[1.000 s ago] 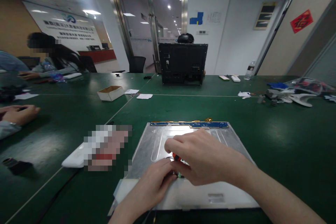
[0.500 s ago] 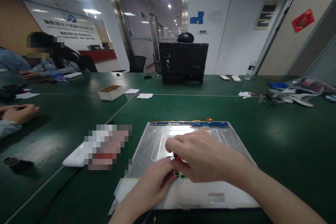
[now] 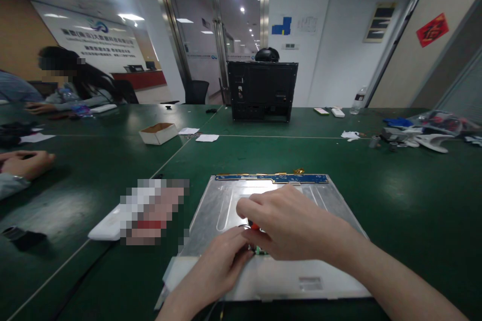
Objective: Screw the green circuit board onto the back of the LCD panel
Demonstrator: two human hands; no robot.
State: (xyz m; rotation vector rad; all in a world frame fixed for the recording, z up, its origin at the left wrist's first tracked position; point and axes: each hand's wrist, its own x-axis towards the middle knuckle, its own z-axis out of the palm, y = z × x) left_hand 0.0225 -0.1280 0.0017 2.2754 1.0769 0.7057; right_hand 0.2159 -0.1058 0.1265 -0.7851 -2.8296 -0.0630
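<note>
In the head view, a flat metal-backed display panel (image 3: 203, 215) lies on the table with a blue circuit strip (image 3: 301, 179) along its far edge. My right hand (image 3: 293, 223) is closed from above around a red-and-black screwdriver (image 3: 254, 225); most of it is hidden by the fingers. Below it, part of a small green circuit board (image 3: 259, 250) shows on the panel. My left hand (image 3: 226, 256) rests at the board's left, fingers pressed together by the screwdriver's lower end. What they pinch is hidden.
Left of the panel lie a white box (image 3: 107, 225) and a blurred pinkish item (image 3: 150, 220). A co-worker's hand (image 3: 32, 164) rests on the green table (image 3: 406, 210). Farther off are an open carton (image 3: 158, 134), a black monitor back (image 3: 263, 90) and assorted parts (image 3: 422, 138).
The right hand shifts very slightly over the screwdriver. The left hand and the panel stay in place; the whole view drifts a little.
</note>
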